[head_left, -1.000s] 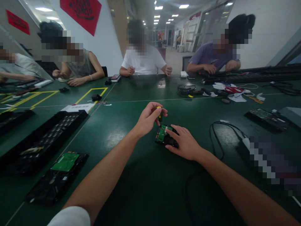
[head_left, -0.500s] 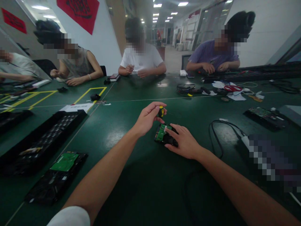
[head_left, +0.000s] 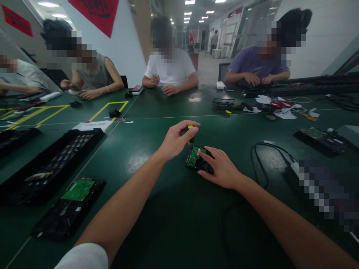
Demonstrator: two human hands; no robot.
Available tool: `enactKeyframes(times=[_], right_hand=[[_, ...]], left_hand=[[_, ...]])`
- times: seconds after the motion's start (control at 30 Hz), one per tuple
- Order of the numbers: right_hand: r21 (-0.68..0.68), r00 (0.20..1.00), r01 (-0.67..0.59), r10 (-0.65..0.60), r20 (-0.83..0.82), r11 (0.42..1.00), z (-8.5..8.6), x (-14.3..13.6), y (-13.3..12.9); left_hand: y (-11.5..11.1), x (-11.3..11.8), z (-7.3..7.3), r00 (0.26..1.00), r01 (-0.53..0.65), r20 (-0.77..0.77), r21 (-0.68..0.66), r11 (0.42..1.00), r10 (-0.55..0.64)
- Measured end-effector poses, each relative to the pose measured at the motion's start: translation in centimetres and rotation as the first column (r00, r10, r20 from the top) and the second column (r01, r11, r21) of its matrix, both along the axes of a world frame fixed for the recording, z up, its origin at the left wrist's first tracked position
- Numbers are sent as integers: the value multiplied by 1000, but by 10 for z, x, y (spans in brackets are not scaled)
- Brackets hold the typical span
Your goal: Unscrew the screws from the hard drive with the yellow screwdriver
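My left hand [head_left: 177, 140] is closed around a small yellow and black screwdriver [head_left: 191, 127], upright above the left upper edge of a hard drive. The drive [head_left: 193, 158] lies on the green table with its green circuit board facing up. My right hand [head_left: 221, 167] rests over the drive's right part, fingers spread and touching it, so that side is partly hidden. The screwdriver's lower end is hard to make out.
At the left lie a long black tray [head_left: 56, 160] and a black drive unit [head_left: 70, 205]. Another drive unit [head_left: 319, 138], a black cable [head_left: 262, 168] and a blurred-out device are on the right. Several people sit across the table, near cables and papers [head_left: 284, 112].
The fingers of my left hand have shifted around the screwdriver, with the thumb now near its top. My right hand stays on the drive. The whole view has shifted slightly.
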State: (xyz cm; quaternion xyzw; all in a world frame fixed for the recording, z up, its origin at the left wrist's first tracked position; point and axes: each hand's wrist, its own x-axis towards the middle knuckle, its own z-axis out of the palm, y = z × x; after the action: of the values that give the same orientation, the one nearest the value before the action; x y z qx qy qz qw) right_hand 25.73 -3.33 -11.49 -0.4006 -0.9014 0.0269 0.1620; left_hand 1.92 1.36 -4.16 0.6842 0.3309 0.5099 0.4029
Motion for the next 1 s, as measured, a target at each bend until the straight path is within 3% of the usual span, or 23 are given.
enactKeyframes(times=[0.17,0.3,0.43,0.67,0.83,1.0], right_hand=[[4,1000,-5,5,15,1000,0,-1,0],[10,1000,1,-1,13,1000,-2,-1,1],[6,1000,-4,4,4,1000,-2,-1,1],[7,1000,-8,8,-8,1000,-2,0,1],[7,1000,-8,8,1,1000,-3,0,1],[3,1000,-4,4,-10,1000,-1,0,0]], left_hand=[[-1,3,-1,979,140,163,-104,985,-122],[-1,5,-2,955,185,266,-183,966,-132],[0,5,-3,969,119,236,-177,977,-75],[0,4,-3,999,-32,33,-13,999,32],[-2,2,0,999,36,24,-55,998,-35],[-5,5,2,980,115,179,-172,978,-84]])
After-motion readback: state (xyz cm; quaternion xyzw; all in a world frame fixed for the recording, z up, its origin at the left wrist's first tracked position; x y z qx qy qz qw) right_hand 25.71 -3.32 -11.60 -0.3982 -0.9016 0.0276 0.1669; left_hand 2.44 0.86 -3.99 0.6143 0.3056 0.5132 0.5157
